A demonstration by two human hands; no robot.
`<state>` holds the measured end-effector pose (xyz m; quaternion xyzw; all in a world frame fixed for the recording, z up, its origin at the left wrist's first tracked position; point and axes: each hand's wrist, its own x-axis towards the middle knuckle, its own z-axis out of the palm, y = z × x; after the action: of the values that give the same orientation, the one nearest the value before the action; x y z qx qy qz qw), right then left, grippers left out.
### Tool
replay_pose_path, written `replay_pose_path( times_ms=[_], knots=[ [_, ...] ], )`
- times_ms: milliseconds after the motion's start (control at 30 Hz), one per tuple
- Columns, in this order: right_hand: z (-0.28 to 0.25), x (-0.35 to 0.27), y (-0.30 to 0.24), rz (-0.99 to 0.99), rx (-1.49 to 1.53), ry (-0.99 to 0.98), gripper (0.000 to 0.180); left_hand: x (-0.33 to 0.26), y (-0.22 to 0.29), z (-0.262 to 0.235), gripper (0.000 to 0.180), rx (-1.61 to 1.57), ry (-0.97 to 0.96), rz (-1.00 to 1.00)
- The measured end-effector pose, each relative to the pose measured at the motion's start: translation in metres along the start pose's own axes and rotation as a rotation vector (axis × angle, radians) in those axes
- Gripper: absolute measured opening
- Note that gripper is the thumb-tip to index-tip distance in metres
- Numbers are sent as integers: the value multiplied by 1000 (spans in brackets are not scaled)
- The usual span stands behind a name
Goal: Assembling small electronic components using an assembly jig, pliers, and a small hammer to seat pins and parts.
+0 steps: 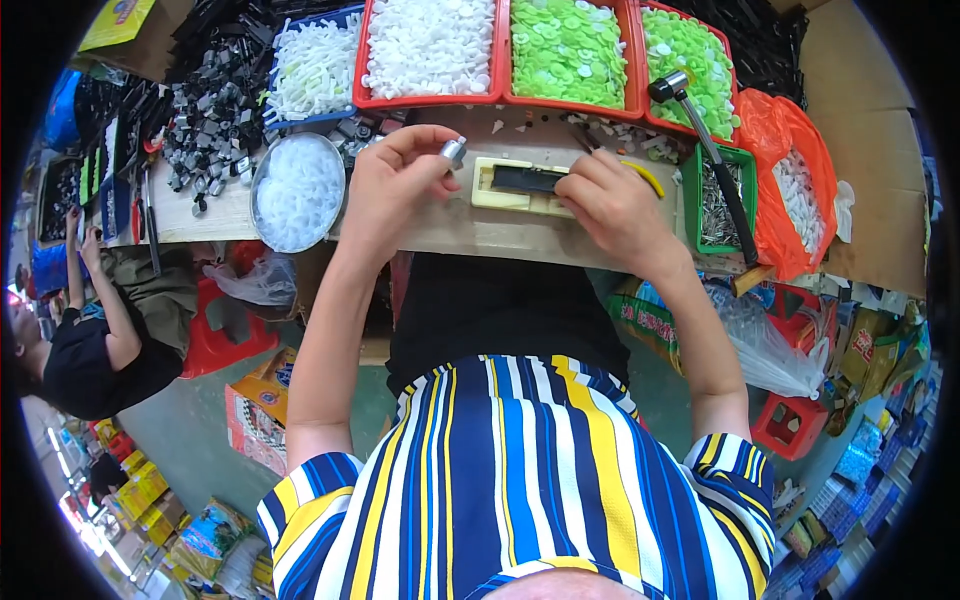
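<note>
My left hand (398,185) pinches a small silver metal cap (455,150) between thumb and fingers, raised just left of a cream-coloured jig (520,205) on the bench. A black strip (522,179) lies in the jig's slot. My right hand (615,205) has its fingers closed over the right end of that strip; the fingertips hide exactly how they grip it. Partly behind the right hand is a tool with a yellow curved handle (645,178).
Red trays of white pegs (430,50) and green caps (570,55) line the back. A bowl of clear pieces (298,195) stands left. At right are a hammer (715,160), a green basket of metal pins (718,205) and an orange bag (780,130). Another person (100,340) sits far left.
</note>
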<state>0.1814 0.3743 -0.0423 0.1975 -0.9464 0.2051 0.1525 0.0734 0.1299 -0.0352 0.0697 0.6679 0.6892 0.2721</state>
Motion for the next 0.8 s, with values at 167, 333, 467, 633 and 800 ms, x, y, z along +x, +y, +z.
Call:
replay_pose_path(
  times_ms=[167,333,467,633,800],
  knots=[
    [-4,8,-4,-34,37,-138,7,-3,4,-1,29,-270,-137,-120],
    [3,8,-3,-25,64,-126,9,0,1,2,32,-254,-138,-125],
    [5,8,4,16,170,-153,12,1,-3,3,33,-135,-165,-93],
    [-1,22,-16,83,220,15,22,2,-6,10,31,57,-194,-27],
    [15,29,-18,57,212,78,25,6,-5,14,30,45,-289,-39]
  ],
)
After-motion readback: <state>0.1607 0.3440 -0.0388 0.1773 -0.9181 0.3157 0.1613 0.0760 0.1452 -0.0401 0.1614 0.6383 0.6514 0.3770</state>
